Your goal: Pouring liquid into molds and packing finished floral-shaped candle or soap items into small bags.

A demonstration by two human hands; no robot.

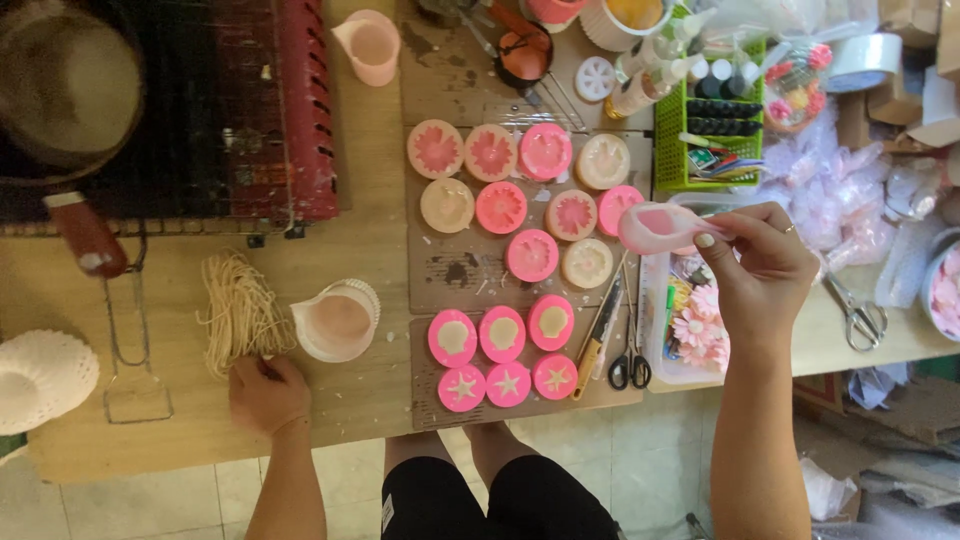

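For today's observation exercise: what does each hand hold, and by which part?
Right hand holds a small pink pouring cup by its rim end. Left hand holds nothing, touching pale strings.

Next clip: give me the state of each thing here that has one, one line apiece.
Right hand: holding small pink cup, tilted.
Left hand: resting on the wick bundle.
Pitcher: upright, holding pale pink liquid.
Round moulds: filled.
Black scissors: closed, lying flat.
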